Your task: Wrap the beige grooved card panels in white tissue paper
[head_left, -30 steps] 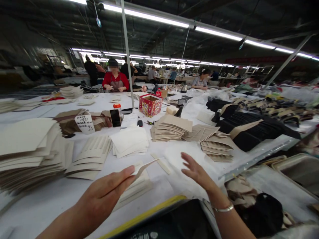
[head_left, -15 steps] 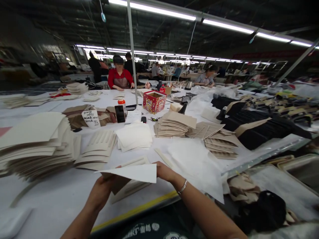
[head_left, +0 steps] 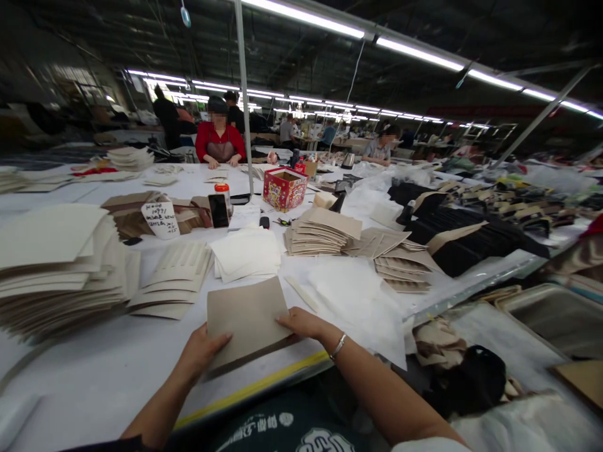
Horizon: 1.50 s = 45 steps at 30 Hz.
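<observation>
A flat beige-brown panel is held between my two hands near the table's front edge, its plain side facing me. My left hand grips its left edge, thumb on top. My right hand pinches the right edge, also with the thumb on top; the fingers beneath are hidden. A second brownish layer shows under the panel's lower edge. Just beyond it lies a stack of white sheets. To the left is a fanned stack of cream panels with raised strips.
A tall pile of cream panels stands at far left. Brown panels are stacked right of centre. Behind them are a red patterned box, a phone and a metal pole. Black pieces lie at right. A person in red works across the table.
The panel, previously lifted with its pale side showing, has been turned over and lowered so its brown side faces up. Both hands have shifted onto its side edges. The view has moved slightly.
</observation>
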Available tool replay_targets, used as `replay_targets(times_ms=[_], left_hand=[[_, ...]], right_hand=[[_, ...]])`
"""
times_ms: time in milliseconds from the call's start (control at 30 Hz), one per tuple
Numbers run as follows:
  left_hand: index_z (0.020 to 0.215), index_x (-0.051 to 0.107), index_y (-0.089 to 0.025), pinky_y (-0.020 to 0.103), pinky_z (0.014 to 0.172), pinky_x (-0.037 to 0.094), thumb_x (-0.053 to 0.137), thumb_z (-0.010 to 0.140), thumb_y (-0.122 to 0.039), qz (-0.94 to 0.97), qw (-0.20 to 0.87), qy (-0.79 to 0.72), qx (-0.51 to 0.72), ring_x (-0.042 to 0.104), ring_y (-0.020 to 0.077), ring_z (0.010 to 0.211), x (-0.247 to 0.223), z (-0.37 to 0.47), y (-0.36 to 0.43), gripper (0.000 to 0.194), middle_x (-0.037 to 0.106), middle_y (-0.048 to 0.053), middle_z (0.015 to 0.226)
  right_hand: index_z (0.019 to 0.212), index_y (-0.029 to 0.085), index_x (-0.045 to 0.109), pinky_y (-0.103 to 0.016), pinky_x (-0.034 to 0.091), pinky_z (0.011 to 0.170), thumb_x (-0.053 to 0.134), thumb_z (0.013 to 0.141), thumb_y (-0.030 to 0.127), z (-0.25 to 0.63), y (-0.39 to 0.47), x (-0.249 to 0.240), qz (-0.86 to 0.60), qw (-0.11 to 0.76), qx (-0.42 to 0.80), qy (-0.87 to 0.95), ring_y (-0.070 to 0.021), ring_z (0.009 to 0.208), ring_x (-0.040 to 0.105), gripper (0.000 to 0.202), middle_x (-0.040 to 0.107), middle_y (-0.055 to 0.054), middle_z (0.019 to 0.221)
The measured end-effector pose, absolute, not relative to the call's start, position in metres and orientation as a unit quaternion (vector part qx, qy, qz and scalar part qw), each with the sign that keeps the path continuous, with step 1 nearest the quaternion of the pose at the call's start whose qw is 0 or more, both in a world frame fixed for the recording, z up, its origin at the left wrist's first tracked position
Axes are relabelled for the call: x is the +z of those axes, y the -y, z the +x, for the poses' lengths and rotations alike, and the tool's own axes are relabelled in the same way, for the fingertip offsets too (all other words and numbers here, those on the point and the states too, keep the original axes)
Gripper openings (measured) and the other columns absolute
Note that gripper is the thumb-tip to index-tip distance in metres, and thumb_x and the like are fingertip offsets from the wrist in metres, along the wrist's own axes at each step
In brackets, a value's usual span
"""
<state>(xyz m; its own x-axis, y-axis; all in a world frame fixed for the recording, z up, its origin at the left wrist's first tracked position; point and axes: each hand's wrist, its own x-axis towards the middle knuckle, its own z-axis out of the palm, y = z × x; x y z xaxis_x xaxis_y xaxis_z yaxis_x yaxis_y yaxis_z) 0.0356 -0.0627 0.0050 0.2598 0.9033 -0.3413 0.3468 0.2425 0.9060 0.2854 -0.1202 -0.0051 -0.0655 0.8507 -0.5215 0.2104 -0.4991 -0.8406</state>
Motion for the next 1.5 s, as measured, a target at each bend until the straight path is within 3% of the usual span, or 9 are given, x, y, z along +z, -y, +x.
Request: replay_targets(times_ms=[167, 467, 833, 1500], left_hand=[[0.094, 0.056, -0.015, 0.028, 0.073, 0.052, 0.068, 0.061, -0.025, 0.565, 0.554, -0.553, 0.260, 0.064, 0.0226, 0.082, 0.018, 0.035, 0.053, 0.036, 0.070, 0.005, 0.087], [0.092, 0.057, -0.016, 0.027, 0.071, 0.053, 0.064, 0.062, -0.036, 0.620, 0.478, -0.588, 0.206, 0.064, 0.0232, 0.083, -0.004, 0.030, 0.066, 0.037, 0.070, 0.005, 0.088], [0.091, 0.057, -0.018, 0.031, 0.073, 0.051, 0.061, 0.062, -0.040, 0.648, 0.417, -0.606, 0.198, 0.064, 0.0257, 0.083, -0.012, 0.033, 0.062, 0.037, 0.069, 0.005, 0.087], [0.094, 0.056, -0.015, 0.032, 0.073, 0.051, 0.059, 0.065, -0.041, 0.672, 0.390, -0.600, 0.190, 0.063, 0.0267, 0.087, -0.021, 0.033, 0.060, 0.039, 0.068, 0.009, 0.090]], right_hand=[[0.067, 0.013, 0.053, -0.019, 0.035, 0.042, 0.050, 0.080, 0.035, 0.295, 0.118, -0.001, -0.633, 0.237, 0.529, 0.513, -0.0077, 0.043, 0.042, 0.025, 0.045, 0.003, 0.050], [0.054, 0.015, 0.046, -0.019, 0.026, 0.047, 0.061, 0.068, 0.029, 0.303, 0.115, 0.002, -0.642, 0.103, 0.422, 0.632, -0.0061, 0.049, 0.036, 0.024, 0.038, 0.007, 0.048], [0.054, 0.015, 0.047, -0.020, 0.024, 0.047, 0.054, 0.071, 0.028, 0.310, 0.115, -0.002, -0.633, 0.093, 0.383, 0.666, -0.0059, 0.050, 0.032, 0.022, 0.033, 0.007, 0.048], [0.069, 0.016, 0.065, -0.021, 0.026, 0.049, 0.055, 0.070, 0.027, 0.305, 0.118, 0.002, -0.659, 0.054, 0.310, 0.684, -0.0093, 0.055, 0.041, 0.016, 0.056, 0.001, 0.061]])
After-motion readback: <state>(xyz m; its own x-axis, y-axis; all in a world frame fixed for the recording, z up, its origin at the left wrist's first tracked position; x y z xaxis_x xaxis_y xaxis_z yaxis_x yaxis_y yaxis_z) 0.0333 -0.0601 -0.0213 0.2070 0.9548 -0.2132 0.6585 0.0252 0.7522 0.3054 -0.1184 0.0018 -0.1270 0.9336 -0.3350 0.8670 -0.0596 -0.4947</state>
